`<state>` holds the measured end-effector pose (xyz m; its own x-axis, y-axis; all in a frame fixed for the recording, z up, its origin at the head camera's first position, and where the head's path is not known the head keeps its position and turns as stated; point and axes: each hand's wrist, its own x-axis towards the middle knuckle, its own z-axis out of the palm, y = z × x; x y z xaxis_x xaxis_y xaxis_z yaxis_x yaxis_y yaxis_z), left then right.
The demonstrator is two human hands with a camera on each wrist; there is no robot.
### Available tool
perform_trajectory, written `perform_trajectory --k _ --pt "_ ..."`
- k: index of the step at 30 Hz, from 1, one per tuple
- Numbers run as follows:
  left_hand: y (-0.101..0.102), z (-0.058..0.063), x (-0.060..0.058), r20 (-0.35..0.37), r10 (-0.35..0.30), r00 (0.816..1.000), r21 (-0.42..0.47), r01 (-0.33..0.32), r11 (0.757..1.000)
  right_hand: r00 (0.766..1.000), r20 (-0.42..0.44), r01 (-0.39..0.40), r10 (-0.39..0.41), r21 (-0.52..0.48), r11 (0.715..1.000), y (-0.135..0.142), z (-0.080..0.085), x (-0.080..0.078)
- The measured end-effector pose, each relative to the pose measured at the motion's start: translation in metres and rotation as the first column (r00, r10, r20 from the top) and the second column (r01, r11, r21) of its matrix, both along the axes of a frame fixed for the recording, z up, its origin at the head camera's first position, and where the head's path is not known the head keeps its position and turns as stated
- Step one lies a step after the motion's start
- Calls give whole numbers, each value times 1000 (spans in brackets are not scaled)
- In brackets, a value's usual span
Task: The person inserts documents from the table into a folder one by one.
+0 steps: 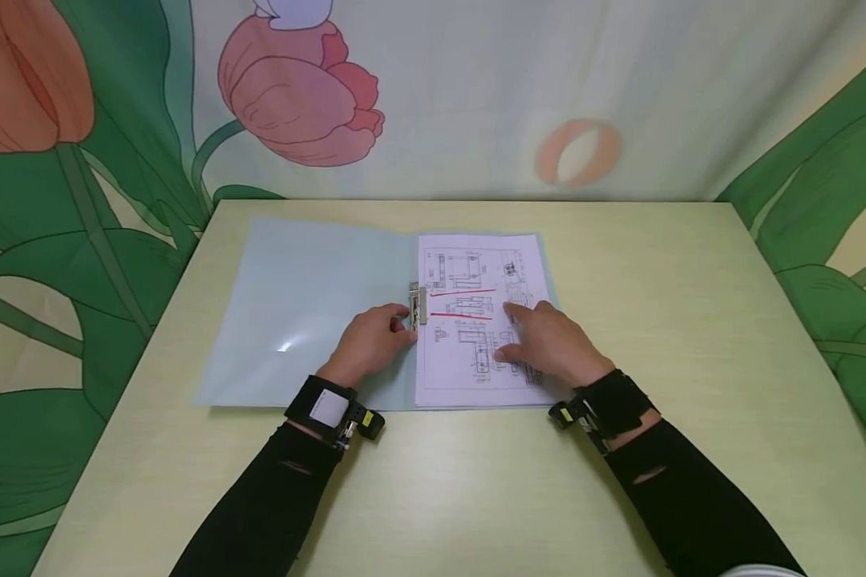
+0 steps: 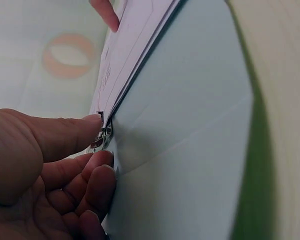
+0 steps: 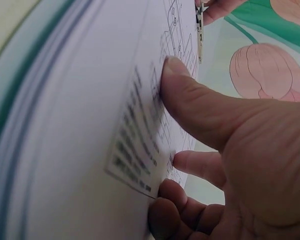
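Observation:
A light-blue file folder (image 1: 310, 296) lies spread out flat on the table. A stack of white sheets with technical drawings (image 1: 462, 365) sits on its right side, the top sheet marked with two red lines. At the fold is a metal folder clip (image 1: 418, 304) along the sheets' left edge. My left hand (image 1: 371, 340) holds the clip's near end, thumb and index finger against it; in the left wrist view the other fingers (image 2: 97, 185) curl beside the cover. My right hand (image 1: 552, 340) rests on the sheets, thumb and fingers apart, fingertips touching the paper.
The pale wooden table (image 1: 664, 320) extends around the folder on all sides. Behind it hangs a curtain (image 1: 476, 96) printed with large flowers and leaves. Cameras on black straps are worn on both wrists.

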<state>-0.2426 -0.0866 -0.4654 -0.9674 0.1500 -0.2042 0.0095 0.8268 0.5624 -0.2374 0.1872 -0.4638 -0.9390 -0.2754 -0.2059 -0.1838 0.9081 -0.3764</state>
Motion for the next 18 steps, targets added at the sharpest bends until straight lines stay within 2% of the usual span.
perform_trajectory --k 10,14,18 --pt "20 -2 -2 -39 -45 998 -6 44 999 999 29 33 -33 -25 999 22 3 -1" --pt "19 2 -3 -44 -21 999 56 23 998 998 42 49 -48 -29 998 26 3 -1" --pt "13 12 -2 -51 -13 999 110 18 994 997 49 59 -58 -17 998 29 3 -1"
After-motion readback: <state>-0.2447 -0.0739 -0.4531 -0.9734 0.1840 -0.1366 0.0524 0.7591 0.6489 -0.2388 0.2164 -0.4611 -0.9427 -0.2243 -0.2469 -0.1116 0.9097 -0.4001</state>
